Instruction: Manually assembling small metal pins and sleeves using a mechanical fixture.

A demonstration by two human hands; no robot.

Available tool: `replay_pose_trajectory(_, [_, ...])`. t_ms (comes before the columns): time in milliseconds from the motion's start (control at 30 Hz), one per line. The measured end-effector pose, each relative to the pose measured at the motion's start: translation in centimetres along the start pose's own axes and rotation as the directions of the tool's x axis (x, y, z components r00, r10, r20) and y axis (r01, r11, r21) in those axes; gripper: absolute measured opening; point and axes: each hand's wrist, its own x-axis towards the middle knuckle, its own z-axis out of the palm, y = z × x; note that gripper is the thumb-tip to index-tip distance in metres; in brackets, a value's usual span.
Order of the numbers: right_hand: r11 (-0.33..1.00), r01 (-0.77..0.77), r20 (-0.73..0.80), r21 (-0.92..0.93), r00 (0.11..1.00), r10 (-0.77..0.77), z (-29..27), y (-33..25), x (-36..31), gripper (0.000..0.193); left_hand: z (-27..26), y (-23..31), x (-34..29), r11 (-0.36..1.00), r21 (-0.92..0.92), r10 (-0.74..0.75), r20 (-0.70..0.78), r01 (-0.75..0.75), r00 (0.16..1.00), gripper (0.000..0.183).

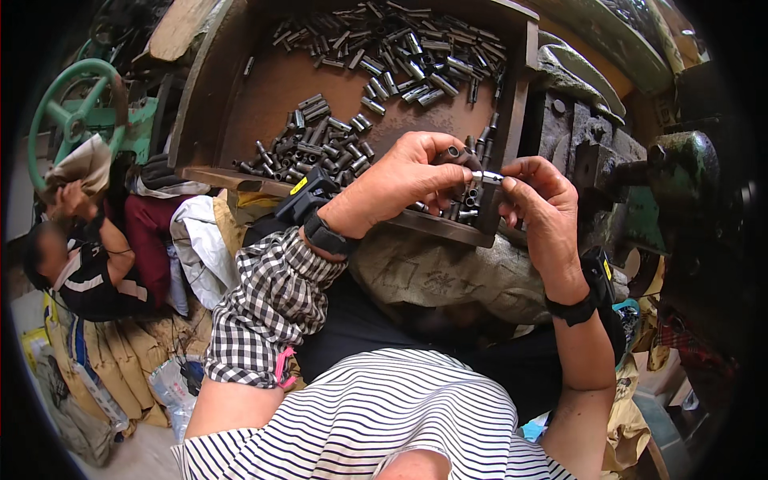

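Note:
A short, shiny metal tube (486,177) spans the gap between my two hands, above the near right corner of a wooden tray (320,189). My left hand (412,172) grips its left end between thumb and finger. On its right end, my right hand (546,210) is closed in a pinch. Darker metal tubes (453,152) show right by the left fingertips; I cannot tell if that hand holds them too. Beneath my hands, more loose tubes (470,198) lie in the tray's corner.
Inside the tray are a dark pile of short tubes (320,144) and a shinier pile (416,64) farther back. A greasy machine (624,160) stands at the right. At the left are a green handwheel (72,116) and another person (88,256) holding a cloth.

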Motion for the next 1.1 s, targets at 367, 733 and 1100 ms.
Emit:
replay_pose_trajectory(367, [0.996,-0.046,-0.008,0.082,0.999,0.047,-0.08,0.49,0.13,0.010,0.05,-0.48,0.33,0.942,-0.334,-0.057,-0.062,0.033,0.996,0.013])
replay_pose_trajectory(733, [0.970,-0.096,0.021,0.222,0.995,0.094,-0.20,0.45,0.05,0.011,-0.02,-0.47,0.35,0.940,-0.336,-0.069,-0.026,0.056,0.997,0.016])
replay_pose_trajectory(1100, [0.998,-0.040,-0.028,0.041,0.999,0.041,0.37,-0.11,-0.39,0.010,0.73,-0.93,0.38,0.933,-0.354,-0.079,-0.010,0.070,0.997,0.016])
